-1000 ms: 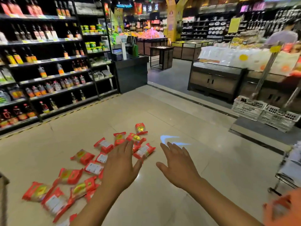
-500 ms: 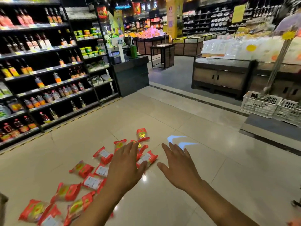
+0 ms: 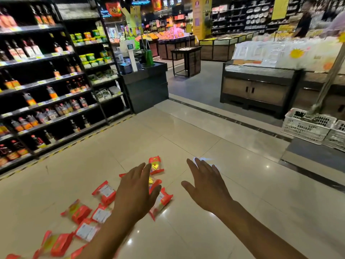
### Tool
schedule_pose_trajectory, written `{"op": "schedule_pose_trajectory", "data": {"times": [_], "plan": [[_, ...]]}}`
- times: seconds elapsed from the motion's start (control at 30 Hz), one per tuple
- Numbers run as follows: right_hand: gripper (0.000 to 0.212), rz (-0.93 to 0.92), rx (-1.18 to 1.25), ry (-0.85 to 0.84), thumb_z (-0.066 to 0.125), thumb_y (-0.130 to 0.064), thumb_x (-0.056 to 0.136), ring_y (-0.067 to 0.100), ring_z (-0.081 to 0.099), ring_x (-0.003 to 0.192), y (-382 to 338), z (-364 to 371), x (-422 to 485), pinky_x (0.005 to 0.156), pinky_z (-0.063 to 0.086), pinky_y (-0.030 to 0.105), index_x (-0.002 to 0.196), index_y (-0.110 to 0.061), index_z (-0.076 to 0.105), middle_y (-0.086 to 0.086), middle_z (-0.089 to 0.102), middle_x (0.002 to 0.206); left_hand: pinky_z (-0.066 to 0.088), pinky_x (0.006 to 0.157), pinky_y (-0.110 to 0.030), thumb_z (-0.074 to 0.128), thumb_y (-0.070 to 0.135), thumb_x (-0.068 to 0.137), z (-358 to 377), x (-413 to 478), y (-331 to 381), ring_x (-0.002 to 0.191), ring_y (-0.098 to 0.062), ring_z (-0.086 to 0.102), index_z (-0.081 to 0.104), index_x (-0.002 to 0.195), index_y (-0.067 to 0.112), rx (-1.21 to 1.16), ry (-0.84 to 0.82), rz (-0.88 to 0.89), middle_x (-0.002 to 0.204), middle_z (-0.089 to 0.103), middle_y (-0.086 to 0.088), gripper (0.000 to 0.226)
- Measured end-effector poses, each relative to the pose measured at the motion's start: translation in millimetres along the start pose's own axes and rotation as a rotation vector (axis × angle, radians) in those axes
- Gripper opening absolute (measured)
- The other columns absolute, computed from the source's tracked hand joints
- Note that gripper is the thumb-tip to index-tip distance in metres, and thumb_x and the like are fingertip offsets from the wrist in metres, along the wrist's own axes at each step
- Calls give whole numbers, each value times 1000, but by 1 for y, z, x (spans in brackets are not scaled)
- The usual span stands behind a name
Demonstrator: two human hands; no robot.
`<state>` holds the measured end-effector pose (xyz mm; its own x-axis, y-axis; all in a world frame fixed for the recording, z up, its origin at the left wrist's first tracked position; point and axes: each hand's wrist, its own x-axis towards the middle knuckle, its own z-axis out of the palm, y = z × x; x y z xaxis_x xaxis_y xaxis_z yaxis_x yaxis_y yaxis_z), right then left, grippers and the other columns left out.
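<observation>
Shop floor [image 3: 186, 128] carries scattered red packets [image 3: 105, 192]. Over the last second both have reached farther forward: the left grip [image 3: 137, 193] hovers spread open above the far packets, and the right grip [image 3: 209, 187] is open beside them. Nothing is picked up yet.

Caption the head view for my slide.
Open left hand above red snack packets scattered on supermarket floor, open right hand beside them.

a supermarket: long shelves of bottled sauces [image 3: 46, 101] with price tags, produce bins [image 3: 214, 47], stacked white crates [image 3: 308, 126], tiled aisle floor [image 3: 186, 131].
</observation>
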<state>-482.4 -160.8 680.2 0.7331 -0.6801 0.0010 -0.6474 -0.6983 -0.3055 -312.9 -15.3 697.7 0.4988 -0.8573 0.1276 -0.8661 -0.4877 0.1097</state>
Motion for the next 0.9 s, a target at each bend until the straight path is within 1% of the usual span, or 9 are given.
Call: {"op": "schedule_pose_trajectory", "data": {"times": [0.07,0.23,0.3,0.43,0.53,0.67,0.83,0.9], "plan": [[73,-7,10,-7,33,-58,103,21,3,157,11,-1,27,125,2,42,162,-26,5,3,4,171,28,124,-42,43,62,98,5,28,2,152,-24,27,21,161,25,-4,-6,-15,167,26,0,77],[74,-35,-9,-43,35,-57,102,20,3,157,38,3,109,127,3,43,162,-28,3,2,4,171,28,123,-42,44,63,97,35,113,1,151,-24,29,19,161,25,-18,0,-48,167,26,0,79],[74,-49,-31,-49,36,-58,102,20,4,157,51,4,149,127,4,44,162,-27,4,2,6,170,28,122,-40,47,62,97,50,153,-1,150,-25,32,23,160,22,-19,-5,-58,165,30,-2,79],[74,-63,-77,-82,36,-56,102,19,3,157,74,-3,236,127,5,44,162,-27,4,1,5,170,36,116,-43,53,59,94,73,240,-6,142,-30,44,36,156,17,-33,29,-75,158,43,-7,76],[73,-64,-87,-98,37,-56,103,20,4,157,83,-14,295,127,5,44,162,-27,5,2,8,170,34,117,-44,52,59,95,83,303,-9,144,-30,42,35,156,16,-27,21,-87,159,41,-7,76],[72,-79,-89,-124,35,-56,103,20,3,157,89,-29,362,127,4,45,162,-28,3,2,5,170,30,120,-42,49,60,96,84,374,-11,147,-28,38,31,158,19,-24,32,-118,162,36,-5,76],[72,-116,-71,-136,35,-55,104,21,4,157,101,-37,436,127,4,45,162,-27,4,2,5,170,40,113,-44,60,57,92,88,438,-18,137,-30,51,46,151,14,-14,31,-172,152,51,-8,74],[72,-142,-58,-145,36,-55,103,21,4,157,108,-35,468,127,4,45,162,-27,4,2,6,170,40,113,-44,59,58,92,92,463,-22,137,-30,51,45,150,15,-6,22,-205,152,51,-8,73]]}}
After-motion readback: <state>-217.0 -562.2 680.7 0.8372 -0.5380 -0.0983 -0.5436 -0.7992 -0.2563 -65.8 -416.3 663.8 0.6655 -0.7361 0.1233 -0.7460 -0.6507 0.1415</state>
